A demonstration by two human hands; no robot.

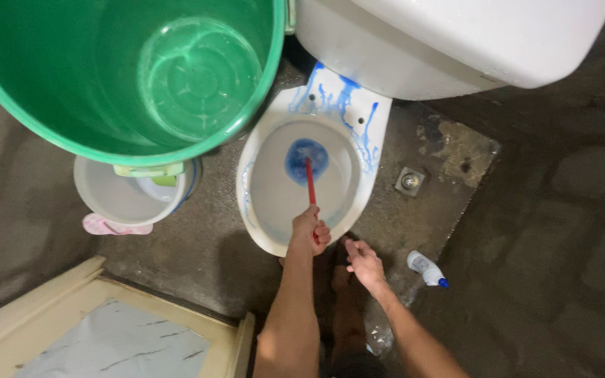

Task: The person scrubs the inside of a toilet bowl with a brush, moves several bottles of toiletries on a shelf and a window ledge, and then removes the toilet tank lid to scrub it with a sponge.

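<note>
The left hand is closed in a full grip on the red handle of a toilet brush, held just over the near rim of the toilet bowl. The handle runs down and away into the bowl, and its head sits in the pool of blue cleaner at the bottom — the bristles themselves cannot be made out under the colour. The right hand holds nothing; its fingers are loosely spread and it hovers near the floor, just beside the bowl's near right edge. Blue cleaner streaks show on the back ledge of the bowl below the cistern and in thin runs down the left and right inner walls; these streaks look unscrubbed, so the judgement is that cleaner has been applied and brushing has reached only the bottom of the bowl, with walls, rim and rinsing left. A white bottle with a blue cap lies on its side on the floor to the right of the right hand, apart from it. A floor drain sits to the right of the bowl. At the far left stands a large green bucket holding a little water; under its near edge is a smaller white pail, with a pink slipper touching it.
</note>
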